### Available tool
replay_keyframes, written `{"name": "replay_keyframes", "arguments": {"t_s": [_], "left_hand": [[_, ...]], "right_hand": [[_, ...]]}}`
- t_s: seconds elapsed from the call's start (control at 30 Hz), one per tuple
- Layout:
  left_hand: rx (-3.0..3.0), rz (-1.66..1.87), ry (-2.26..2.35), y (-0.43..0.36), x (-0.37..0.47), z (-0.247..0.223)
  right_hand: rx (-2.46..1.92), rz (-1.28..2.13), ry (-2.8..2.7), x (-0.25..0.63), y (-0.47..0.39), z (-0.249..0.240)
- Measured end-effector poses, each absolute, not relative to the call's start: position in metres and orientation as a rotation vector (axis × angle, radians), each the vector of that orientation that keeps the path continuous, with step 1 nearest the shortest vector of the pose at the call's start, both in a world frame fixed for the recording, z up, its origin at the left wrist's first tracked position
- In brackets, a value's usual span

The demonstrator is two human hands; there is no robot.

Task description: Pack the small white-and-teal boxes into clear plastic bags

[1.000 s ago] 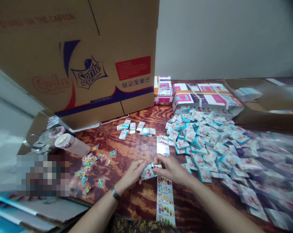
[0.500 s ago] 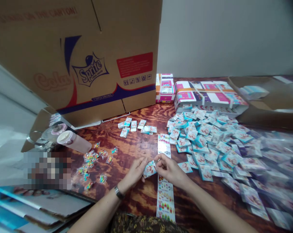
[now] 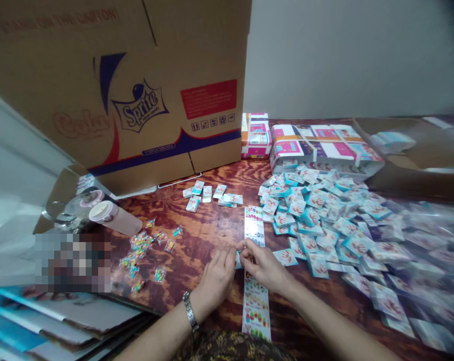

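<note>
Between my two hands is a small white-and-blue box (image 3: 238, 259), mostly covered by fingers. My left hand (image 3: 220, 273) is closed over it, back of the hand up, a metal-band watch on the wrist. My right hand (image 3: 262, 263) pinches at the box's right side with thumb and fingers bent. Beneath my right hand runs a long printed sticker strip (image 3: 256, 313) with rows of colourful pictures. A similar box (image 3: 286, 257) with a hand print lies just right of my right hand. A large heap of such boxes (image 3: 317, 215) spreads farther right.
A big cardboard carton (image 3: 144, 100) stands at the back left. Small bags of colourful candy (image 3: 140, 243) lie left, near a pale bottle (image 3: 116, 219). Several small boxes (image 3: 207, 193) sit before the carton. Wrapped packs (image 3: 320, 145) and an open carton (image 3: 418, 165) stand back right.
My left hand has turned over, back upward, and now covers most of the small box that showed its hand-print face before. My right hand stays at its right side.
</note>
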State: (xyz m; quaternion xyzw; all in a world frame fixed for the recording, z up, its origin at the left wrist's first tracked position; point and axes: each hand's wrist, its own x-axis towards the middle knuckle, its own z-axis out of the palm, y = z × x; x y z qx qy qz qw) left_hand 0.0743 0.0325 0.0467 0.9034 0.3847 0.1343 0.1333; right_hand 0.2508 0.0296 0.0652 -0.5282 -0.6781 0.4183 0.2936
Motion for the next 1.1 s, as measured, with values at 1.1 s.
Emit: {"name": "replay_keyframes", "arguments": {"t_s": [1.1], "left_hand": [[2.371, 0.734, 1.035, 0.034, 0.078, 0.053]], "right_hand": [[-1.428, 0.896, -1.537, 0.240, 0.013, 0.075]]}}
